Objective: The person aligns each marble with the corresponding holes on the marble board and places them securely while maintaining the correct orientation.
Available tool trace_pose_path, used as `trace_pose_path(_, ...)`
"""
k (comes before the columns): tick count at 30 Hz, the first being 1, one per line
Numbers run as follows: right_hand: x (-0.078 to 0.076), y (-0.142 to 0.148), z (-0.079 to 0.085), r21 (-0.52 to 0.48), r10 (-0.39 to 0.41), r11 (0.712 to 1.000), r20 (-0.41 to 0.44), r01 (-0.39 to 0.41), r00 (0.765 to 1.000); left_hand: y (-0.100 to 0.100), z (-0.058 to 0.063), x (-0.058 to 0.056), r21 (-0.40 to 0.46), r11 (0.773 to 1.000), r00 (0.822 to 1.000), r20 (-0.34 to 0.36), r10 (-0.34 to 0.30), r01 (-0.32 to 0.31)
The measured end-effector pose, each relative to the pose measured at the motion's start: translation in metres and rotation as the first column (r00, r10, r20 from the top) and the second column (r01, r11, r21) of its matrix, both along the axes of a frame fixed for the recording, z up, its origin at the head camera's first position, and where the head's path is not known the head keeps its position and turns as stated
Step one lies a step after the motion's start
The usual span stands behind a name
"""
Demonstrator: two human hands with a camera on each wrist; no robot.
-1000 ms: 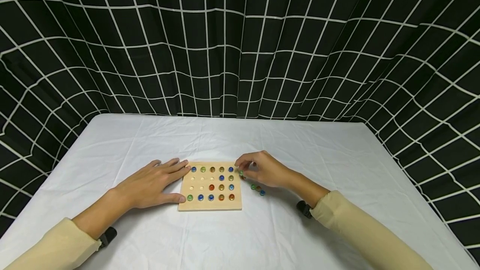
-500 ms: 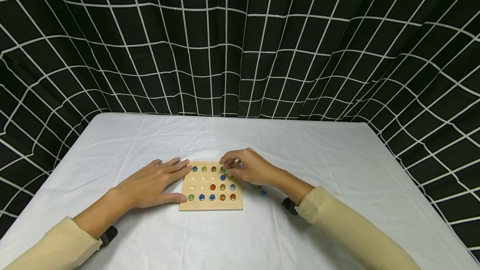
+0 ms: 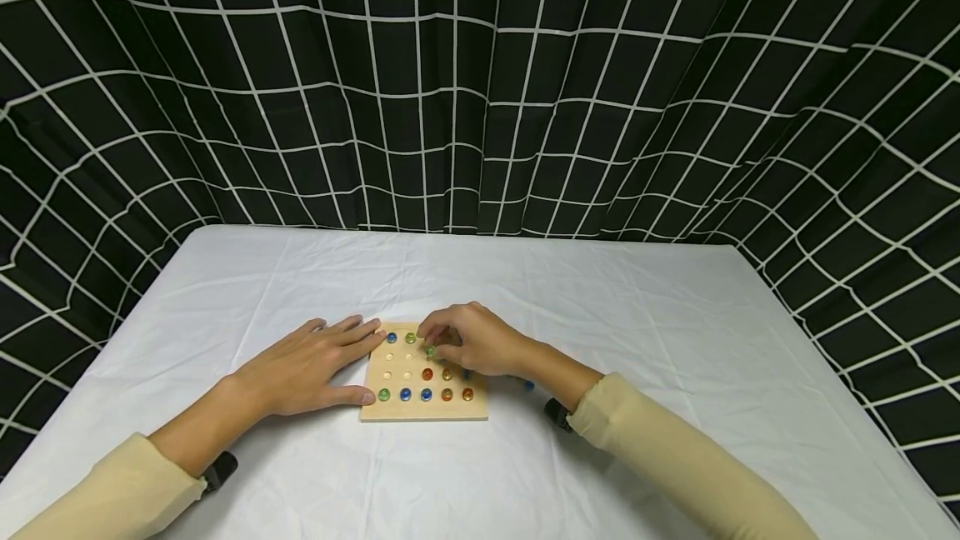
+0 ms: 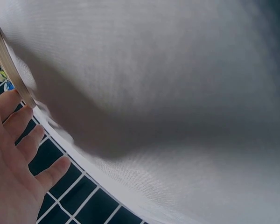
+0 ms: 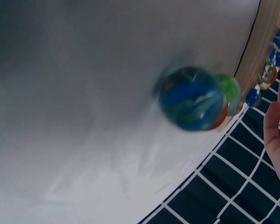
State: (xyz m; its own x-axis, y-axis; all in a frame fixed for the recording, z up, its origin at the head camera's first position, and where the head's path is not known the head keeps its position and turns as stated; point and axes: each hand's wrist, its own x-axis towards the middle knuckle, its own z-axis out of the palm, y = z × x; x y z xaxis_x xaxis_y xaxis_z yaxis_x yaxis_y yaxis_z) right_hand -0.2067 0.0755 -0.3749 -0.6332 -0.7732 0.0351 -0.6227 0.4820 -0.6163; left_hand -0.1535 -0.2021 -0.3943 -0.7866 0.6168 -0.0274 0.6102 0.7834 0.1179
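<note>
Head view shows your left hand (image 3: 315, 365) spread flat and grasping nothing, its fingertips and thumb resting at the left edge of the wooden board (image 3: 420, 413). Your right hand (image 3: 483, 340) pinches a green marble (image 3: 431, 352) between thumb and fingers, over the middle of the board's second row from the back; I cannot tell whether that marble touches the wood. The board lies flat on the white-clothed counter (image 3: 300, 482). Along its nearest row sit, from your left, another green marble (image 3: 384, 395), two blue marbles (image 3: 406, 394) and two orange marbles (image 3: 447, 394). Your right wrist view shows a large-looking blue-green swirled marble (image 5: 191, 99) on the cloth, with a green one and a reddish one partly hidden behind it, near the board. Black curtain (image 3: 420, 107) with white grid lines hangs behind the counter.
</note>
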Motion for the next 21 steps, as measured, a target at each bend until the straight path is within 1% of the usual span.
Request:
trace_pose_path(5, 0.0014, -0.0049, -0.0012, 0.036, 0.012, 0.999, -0.021, -0.011, 1.0, -0.0002, -0.0003, 0.0004, 0.003, 1.0, 1.0, -0.001, 0.004, -0.004)
trace_pose_path(13, 0.0029, -0.0062, -0.0028, 0.059, 0.014, 0.998, -0.043, -0.012, 0.999, -0.0002, -0.0005, 0.0008, 0.01, 1.0, 1.0, 0.001, 0.005, -0.005)
trace_pose_path(16, 0.0022, -0.0047, -0.0017, 0.047, 0.004, 0.999, -0.048, -0.002, 0.999, -0.0003, -0.0005, 0.0007, 0.009, 1.0, 1.0, 0.002, 0.006, -0.006)
trace_pose_path(21, 0.0021, 0.0028, 0.0053, -0.007, -0.016, 1.0, -0.04, 0.016, 0.999, 0.0004, -0.0004, 0.0003, 0.004, 1.0, 1.0, 0.002, 0.005, -0.005)
